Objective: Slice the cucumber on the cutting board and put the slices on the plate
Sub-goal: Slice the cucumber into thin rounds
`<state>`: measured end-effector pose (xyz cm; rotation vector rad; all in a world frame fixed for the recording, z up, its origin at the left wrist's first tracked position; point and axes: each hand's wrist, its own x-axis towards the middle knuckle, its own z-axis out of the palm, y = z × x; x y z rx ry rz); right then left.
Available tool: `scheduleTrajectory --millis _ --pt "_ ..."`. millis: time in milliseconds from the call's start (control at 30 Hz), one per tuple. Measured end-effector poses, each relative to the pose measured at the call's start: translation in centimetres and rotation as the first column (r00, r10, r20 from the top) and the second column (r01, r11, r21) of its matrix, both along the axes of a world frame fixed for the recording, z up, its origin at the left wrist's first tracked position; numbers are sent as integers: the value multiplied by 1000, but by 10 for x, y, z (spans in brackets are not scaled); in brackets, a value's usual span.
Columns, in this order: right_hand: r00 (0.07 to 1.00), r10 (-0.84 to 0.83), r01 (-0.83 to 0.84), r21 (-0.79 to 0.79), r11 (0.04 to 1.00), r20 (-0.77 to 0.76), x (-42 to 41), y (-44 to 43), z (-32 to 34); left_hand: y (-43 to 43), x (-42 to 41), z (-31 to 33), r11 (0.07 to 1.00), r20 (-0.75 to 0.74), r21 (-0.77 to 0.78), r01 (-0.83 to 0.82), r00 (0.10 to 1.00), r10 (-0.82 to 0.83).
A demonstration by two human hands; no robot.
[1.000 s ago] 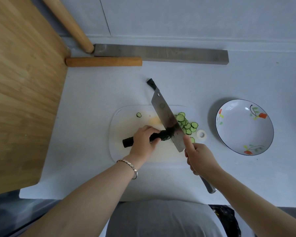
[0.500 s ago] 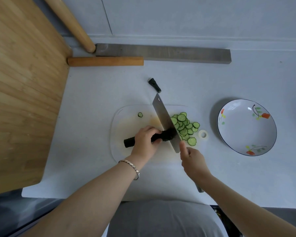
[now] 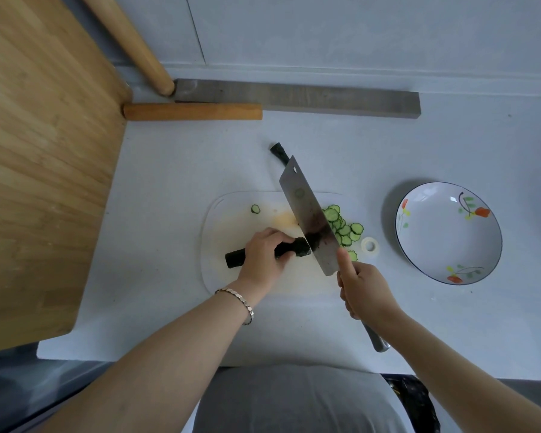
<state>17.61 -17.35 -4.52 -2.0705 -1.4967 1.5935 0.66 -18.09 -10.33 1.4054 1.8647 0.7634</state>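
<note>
Head cam looking down at a white counter [image 3: 175, 182], with the pale cutting board [image 3: 219, 220] in the middle. The cucumber [image 3: 235, 259] lies across the board, dark and bumpy. The left hand [image 3: 264, 254] is curled over its middle, fingers wrapped down to pin it in place, and there's a bracelet [image 3: 241, 300] on that wrist. The right hand [image 3: 366, 289] grips the cleaver [image 3: 306, 214] by its metal handle, forefinger stretched up along the blade, and the handle's end pokes out below the wrist. The blade is tilted and meets the cucumber's right cut end; I can't tell if the edge reaches the board. 1 thin slice [image 3: 299, 192] is stuck to the flat of the blade. The pile of slices [image 3: 341, 228] sits on the board just right of the blade, and 1 stray slice [image 3: 255, 209] is off toward the board's far left. Plate-wise, the shallow white plate [image 3: 448, 232] with a dark rim sits well to the right of the board, its inside showing just painted flowers, so all the slices are on the board. A small white ring [image 3: 370, 246] lies between the board and the plate. A cut-off cucumber end [image 3: 278, 153] lies on the counter beyond the board. A big wooden board [image 3: 44, 151] sits at the left, with a wooden stick [image 3: 192, 111] and a grey bar [image 3: 294, 96] along the back.
</note>
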Motion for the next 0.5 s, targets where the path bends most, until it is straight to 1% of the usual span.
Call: scheduleTrajectory --millis 233,500 --pt "996 69 -71 32 997 61 -2 1 -1 0 0 0 1000 0 -8 -3 1000 3" --pt "994 69 -70 0 998 88 -12 -4 -16 -1 0 0 1000 -36 -5 16 999 -16"
